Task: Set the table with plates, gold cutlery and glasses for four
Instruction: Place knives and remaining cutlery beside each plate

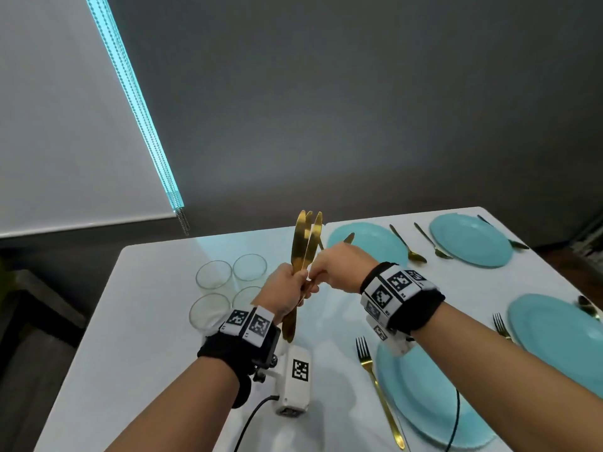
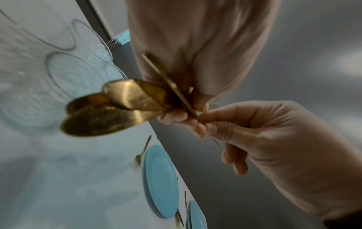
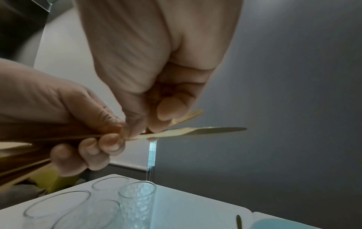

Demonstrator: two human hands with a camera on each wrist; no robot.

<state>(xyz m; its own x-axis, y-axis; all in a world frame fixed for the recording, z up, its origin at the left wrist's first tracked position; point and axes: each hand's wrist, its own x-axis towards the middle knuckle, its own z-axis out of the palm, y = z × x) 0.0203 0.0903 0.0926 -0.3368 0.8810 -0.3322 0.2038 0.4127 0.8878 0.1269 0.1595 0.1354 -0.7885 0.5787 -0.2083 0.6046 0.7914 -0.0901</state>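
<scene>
Gold knives (image 1: 305, 243) stand bunched, blades up, in the left hand (image 1: 287, 288), fingers curled round their handles above the white worktop (image 1: 156, 321). Right hand (image 1: 336, 269) pinches one knife from the bunch. Four empty glasses (image 1: 213, 275) cluster near the left edge; blue plates (image 1: 470, 239) with forks and spoons lie to the right.

Home dining room, white surface (image 1: 156, 321) against grey wall (image 1: 359, 109), roller blind (image 1: 65, 125) with bead chain (image 1: 143, 132) at window, blue plates (image 1: 470, 239), gold forks (image 1: 378, 386) and spoons (image 1: 408, 244) laid beside them, four glasses (image 1: 213, 275) grouped
</scene>
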